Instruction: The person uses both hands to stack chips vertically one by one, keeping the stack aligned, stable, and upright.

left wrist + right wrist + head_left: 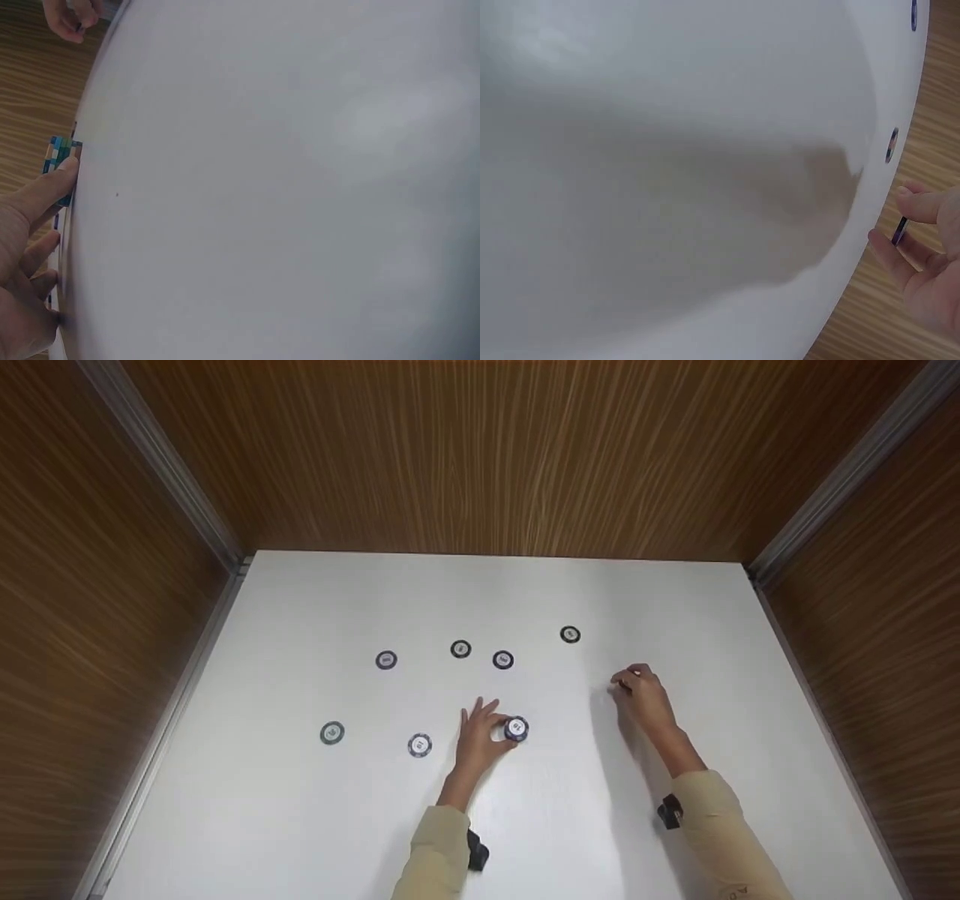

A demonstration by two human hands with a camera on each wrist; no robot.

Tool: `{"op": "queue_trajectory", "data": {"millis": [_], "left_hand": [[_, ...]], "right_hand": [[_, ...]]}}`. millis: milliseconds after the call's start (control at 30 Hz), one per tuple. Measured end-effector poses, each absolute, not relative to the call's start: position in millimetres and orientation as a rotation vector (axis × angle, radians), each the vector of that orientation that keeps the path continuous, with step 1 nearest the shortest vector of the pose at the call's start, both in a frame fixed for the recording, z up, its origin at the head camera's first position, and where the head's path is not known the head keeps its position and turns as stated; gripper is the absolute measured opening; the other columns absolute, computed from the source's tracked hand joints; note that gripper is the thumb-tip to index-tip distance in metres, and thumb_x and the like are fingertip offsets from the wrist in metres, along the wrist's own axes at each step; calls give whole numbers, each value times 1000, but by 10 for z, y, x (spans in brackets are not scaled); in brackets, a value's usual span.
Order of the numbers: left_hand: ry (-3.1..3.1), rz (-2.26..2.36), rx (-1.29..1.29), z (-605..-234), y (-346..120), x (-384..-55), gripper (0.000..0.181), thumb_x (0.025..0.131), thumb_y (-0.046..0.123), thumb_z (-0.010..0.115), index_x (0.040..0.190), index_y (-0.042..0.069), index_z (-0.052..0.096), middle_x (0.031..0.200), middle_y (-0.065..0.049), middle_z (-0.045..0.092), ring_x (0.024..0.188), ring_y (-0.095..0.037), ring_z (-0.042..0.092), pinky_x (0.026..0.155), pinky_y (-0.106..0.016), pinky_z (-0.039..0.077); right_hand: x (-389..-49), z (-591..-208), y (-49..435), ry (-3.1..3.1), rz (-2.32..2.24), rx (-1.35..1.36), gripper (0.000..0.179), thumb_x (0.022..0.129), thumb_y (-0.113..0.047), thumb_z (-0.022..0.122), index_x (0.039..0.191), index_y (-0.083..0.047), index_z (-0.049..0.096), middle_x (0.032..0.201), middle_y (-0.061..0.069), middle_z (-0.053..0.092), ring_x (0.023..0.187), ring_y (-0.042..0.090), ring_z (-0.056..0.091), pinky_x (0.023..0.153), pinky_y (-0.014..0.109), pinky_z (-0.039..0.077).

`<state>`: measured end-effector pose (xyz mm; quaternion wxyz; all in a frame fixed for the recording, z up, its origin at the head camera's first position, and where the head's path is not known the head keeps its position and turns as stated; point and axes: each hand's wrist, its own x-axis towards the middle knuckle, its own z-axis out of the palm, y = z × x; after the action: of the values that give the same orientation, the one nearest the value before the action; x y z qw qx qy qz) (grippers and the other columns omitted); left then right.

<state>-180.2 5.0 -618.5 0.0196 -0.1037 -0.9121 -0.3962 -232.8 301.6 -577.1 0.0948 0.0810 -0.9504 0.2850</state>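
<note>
A short stack of poker chips [517,728] stands on the white table, its top chip marked with a number. My left hand [478,739] grips the stack's side between thumb and forefinger, with the other fingers spread. In the left wrist view the stack [58,154] shows green, blue and white edges beside the thumb. Off to the right, my right hand [645,697] is raised above the table, casting a shadow. It pinches a single dark-edged poker chip [900,230], seen nearly edge-on in the right wrist view.
Single chips lie flat and apart: a green chip [332,733], a grey-edged chip [420,745], a purple chip [386,660], and dark chips such as this one [460,649], another dark chip [503,660] and a black chip [570,634]. Wood panels [480,457] wall the table [300,825].
</note>
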Motion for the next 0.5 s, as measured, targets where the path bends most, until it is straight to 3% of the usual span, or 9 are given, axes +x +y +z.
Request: {"op": "queue_trajectory", "data": {"millis": [500], "left_hand": [[-2817,-1254,-329,-6204,52,-1815,40,65,19,81,101,7,67,132,-12,49,131,-33,28,110,-47,7]], "right_hand": [[-2191,-5759,2546,-2792,808,440,16,79,10,64,89,-2,67,102,21,54,89,35,57,75,41,51]]}}
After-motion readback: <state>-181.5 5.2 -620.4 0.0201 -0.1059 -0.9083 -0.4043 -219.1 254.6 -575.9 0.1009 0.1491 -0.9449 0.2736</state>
